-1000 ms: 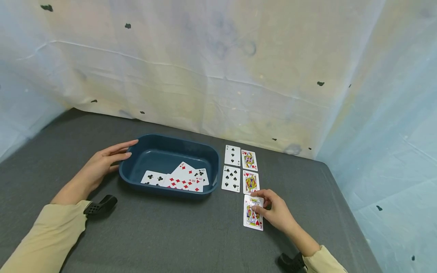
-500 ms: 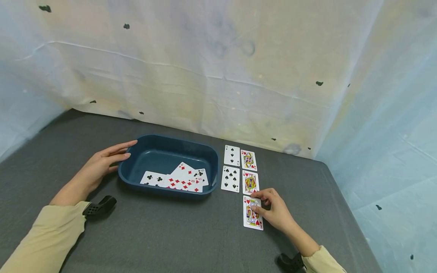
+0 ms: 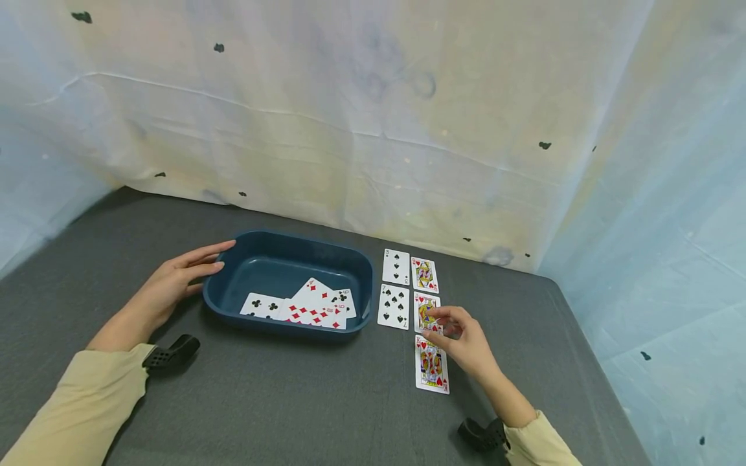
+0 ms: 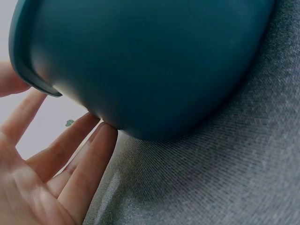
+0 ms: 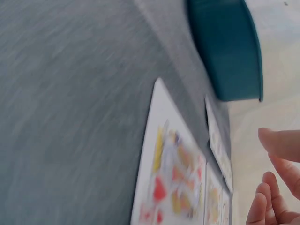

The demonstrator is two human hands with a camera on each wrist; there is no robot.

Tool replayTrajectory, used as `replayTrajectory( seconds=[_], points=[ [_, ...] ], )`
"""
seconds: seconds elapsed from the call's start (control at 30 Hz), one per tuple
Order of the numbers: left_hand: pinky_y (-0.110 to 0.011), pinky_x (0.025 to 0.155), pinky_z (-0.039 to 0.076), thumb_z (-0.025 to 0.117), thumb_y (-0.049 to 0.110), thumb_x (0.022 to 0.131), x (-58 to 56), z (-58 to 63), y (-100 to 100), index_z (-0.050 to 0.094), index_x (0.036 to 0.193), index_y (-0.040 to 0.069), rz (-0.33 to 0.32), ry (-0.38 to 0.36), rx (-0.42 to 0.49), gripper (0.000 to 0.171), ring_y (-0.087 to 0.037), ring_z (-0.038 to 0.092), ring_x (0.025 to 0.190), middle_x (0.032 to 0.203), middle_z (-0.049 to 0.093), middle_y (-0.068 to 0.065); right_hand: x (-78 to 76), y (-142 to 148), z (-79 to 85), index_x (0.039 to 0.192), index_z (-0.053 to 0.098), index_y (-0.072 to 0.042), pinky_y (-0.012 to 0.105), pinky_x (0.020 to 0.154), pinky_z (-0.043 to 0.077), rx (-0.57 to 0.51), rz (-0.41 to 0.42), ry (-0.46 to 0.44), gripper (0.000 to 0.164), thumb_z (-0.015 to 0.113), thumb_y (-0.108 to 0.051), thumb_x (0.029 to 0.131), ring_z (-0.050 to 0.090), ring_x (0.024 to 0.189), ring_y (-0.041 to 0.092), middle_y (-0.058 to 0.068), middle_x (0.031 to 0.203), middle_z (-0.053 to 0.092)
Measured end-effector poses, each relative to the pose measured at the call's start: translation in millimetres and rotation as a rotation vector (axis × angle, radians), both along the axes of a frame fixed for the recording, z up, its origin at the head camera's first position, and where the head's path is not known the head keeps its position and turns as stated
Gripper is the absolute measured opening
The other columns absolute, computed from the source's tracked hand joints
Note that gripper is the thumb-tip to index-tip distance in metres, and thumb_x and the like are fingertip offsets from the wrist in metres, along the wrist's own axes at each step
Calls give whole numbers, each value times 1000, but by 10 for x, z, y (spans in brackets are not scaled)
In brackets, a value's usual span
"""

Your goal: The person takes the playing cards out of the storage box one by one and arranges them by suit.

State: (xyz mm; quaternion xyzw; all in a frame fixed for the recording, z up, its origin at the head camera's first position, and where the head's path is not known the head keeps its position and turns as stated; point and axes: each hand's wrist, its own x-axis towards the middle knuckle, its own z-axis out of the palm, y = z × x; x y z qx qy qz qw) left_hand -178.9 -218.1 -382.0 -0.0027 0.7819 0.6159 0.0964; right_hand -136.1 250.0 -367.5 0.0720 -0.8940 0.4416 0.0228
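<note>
My left hand (image 3: 168, 288) touches the left end of a dark blue rectangular tub (image 3: 285, 238), fingers extended. In the left wrist view, fingertips (image 4: 105, 131) rest against its outer wall. My right hand (image 3: 466, 340) hovers over two face cards, holding nothing, thumb and forefinger apart. Under and before it lies the king of hearts (image 3: 431, 372), face up. Above that, partly covered by the fingers, is another heart face card (image 3: 425, 302), with a third heart face card (image 3: 425, 275) beyond. Beside them lie the three of spades (image 3: 397, 266) and seven of spades (image 3: 393, 306).
Inside the tub several face-up cards overlap, including a four of diamonds (image 3: 313, 291), a club card (image 3: 259, 304) and a higher diamond card (image 3: 309, 314). A dark grey cloth (image 3: 280, 401) covers the table. Pale hanging sheets (image 3: 350, 129) enclose the back and sides.
My right hand has let go of the king of hearts and risen slightly away from it, toward the card above. The left hand and tub stay put.
</note>
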Motion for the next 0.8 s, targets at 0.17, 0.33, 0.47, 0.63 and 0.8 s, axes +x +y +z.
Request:
replayTrajectory(
  seconds=[0.17, 0.33, 0.47, 0.63, 0.8],
  points=[
    [-73, 105, 17, 54, 50, 94, -8, -6, 9, 31, 151, 25, 3, 5, -4, 66, -40, 7, 144, 161, 10, -12, -36, -134, 28, 110, 66, -2, 22, 76, 48, -87, 37, 31, 33, 76, -5, 80, 56, 95, 22, 16, 112, 61],
    [-72, 105, 17, 54, 49, 94, -3, -8, 6, 31, 151, 25, 4, 9, -5, 66, -40, 7, 144, 161, 10, -12, -84, -295, 41, 110, 65, 2, 21, 76, 48, -191, 89, 69, 31, 74, -1, 80, 55, 95, 19, 21, 112, 60],
    [-73, 105, 17, 54, 49, 94, -3, -7, 7, 32, 151, 25, 1, 11, -1, 66, -40, 7, 144, 161, 10, -12, -130, -430, 66, 111, 65, 0, 22, 80, 48, -231, 105, 57, 31, 73, -4, 82, 55, 99, 25, 19, 113, 60],
    [-73, 105, 17, 54, 49, 94, -9, -9, 13, 31, 151, 25, 0, 12, -2, 66, -41, 6, 144, 161, 10, -12, -194, -625, 126, 111, 65, 0, 24, 77, 49, -258, 144, 65, 30, 73, -5, 82, 55, 100, 29, 19, 113, 62],
    [-73, 105, 17, 54, 50, 94, -11, -13, 13, 31, 151, 25, 5, 6, -6, 67, -41, 6, 144, 161, 9, -12, -256, -838, 211, 109, 66, 0, 22, 78, 51, -290, 139, 37, 26, 71, -6, 85, 59, 97, 18, 17, 112, 63]
  ],
)
